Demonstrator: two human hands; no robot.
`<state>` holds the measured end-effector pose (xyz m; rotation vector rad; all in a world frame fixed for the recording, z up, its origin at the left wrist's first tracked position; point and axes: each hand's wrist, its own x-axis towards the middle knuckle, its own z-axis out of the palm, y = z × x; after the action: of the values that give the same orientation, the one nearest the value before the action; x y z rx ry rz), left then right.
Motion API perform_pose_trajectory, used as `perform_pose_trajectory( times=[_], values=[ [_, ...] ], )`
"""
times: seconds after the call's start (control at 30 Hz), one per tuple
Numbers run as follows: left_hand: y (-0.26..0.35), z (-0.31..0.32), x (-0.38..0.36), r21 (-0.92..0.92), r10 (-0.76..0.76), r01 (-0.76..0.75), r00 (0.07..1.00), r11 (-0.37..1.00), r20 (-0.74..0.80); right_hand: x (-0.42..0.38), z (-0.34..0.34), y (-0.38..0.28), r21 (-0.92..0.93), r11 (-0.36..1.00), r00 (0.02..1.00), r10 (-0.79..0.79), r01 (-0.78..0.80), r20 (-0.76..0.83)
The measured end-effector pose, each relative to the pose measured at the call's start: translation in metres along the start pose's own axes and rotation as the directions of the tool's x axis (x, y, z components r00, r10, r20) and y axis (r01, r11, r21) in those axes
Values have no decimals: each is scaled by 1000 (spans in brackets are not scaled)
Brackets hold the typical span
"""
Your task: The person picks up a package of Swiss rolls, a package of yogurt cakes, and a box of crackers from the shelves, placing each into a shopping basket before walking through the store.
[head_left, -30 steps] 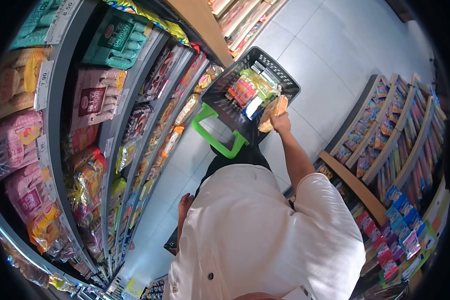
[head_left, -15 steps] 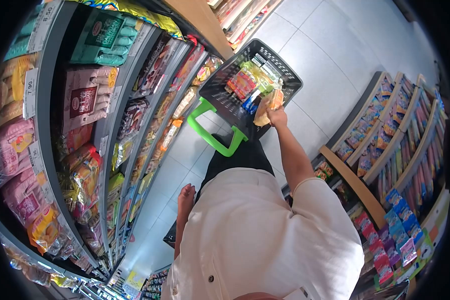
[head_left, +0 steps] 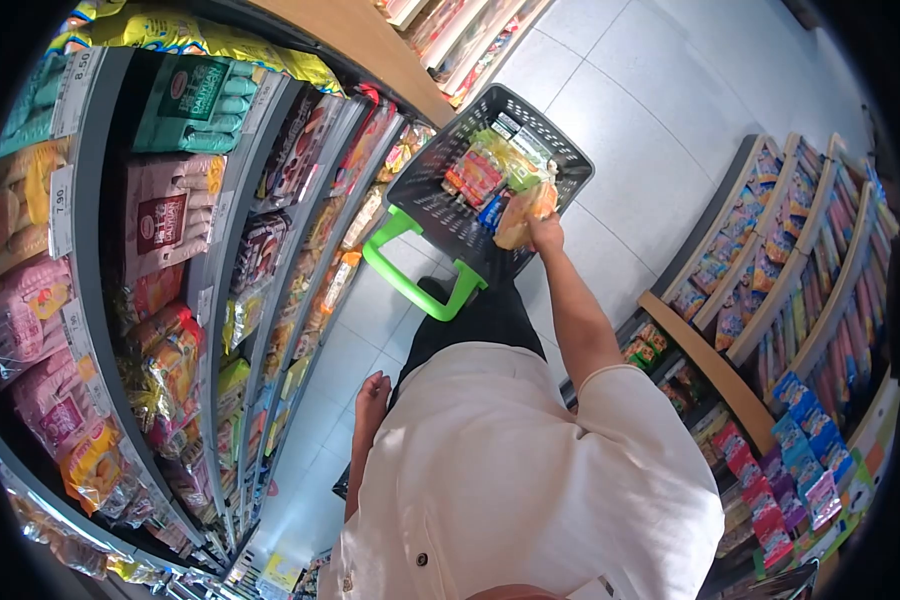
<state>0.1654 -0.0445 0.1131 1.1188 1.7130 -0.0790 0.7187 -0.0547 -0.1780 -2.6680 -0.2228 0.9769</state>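
Note:
My right hand (head_left: pixel 547 235) grips the edge of a packaged bread (head_left: pixel 516 218), a tan and orange item in clear wrap. It is held at the near right corner of a dark shopping basket (head_left: pixel 425 195) with a green handle (head_left: pixel 398 268) folded toward me. In the basket lie a red and orange snack pack (head_left: pixel 474 177), a yellow-green pack (head_left: pixel 520 165) and a small blue pack (head_left: pixel 491 213). My left hand (head_left: pixel 373 396) hangs at my side with curled fingers, apart from the shelves, and no object shows in it.
Tall shelves (head_left: pixel 230 230) of packaged bread and snacks run along my left, with price tags (head_left: pixel 61 210) on their edges. Snack racks (head_left: pixel 770 260) stand to the right, with hanging colourful packets (head_left: pixel 755 490) nearer me. A wooden shelf end (head_left: pixel 370 45) is ahead. The floor is pale tile (head_left: pixel 635 140).
My right hand and the bread have shifted slightly left and lower in the view. The basket has shifted a little left too. My left hand stays curled at my side.

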Motion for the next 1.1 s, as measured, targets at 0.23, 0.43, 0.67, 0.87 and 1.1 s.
perform_pose_trajectory(
  times=[0.23, 0.43, 0.67, 0.87, 1.1],
  values=[
    [7, 2, 9, -87, 61, -58, 998, 995, 34, -64, -33, -26, 311, 926, 928, 94, -214, 360],
    [-22, -1, 26, -109, 96, -91, 995, 990, 41, -96, 4, -16, 249, 961, 849, -230, 121, 475],
    [-29, -16, 51, 28, 173, -174, 984, 984, 33, -91, 8, -42, 194, 787, 766, -615, 585, 188],
    [-23, -46, 66, 16, 244, -244, 969, 970, -40, -145, -56, -160, 598, 746, 786, -544, 293, 294],
    [-24, -92, 73, 151, 305, -293, 950, 944, -65, -296, -171, -375, 779, 334, 439, -894, 531, 84]
  ],
)
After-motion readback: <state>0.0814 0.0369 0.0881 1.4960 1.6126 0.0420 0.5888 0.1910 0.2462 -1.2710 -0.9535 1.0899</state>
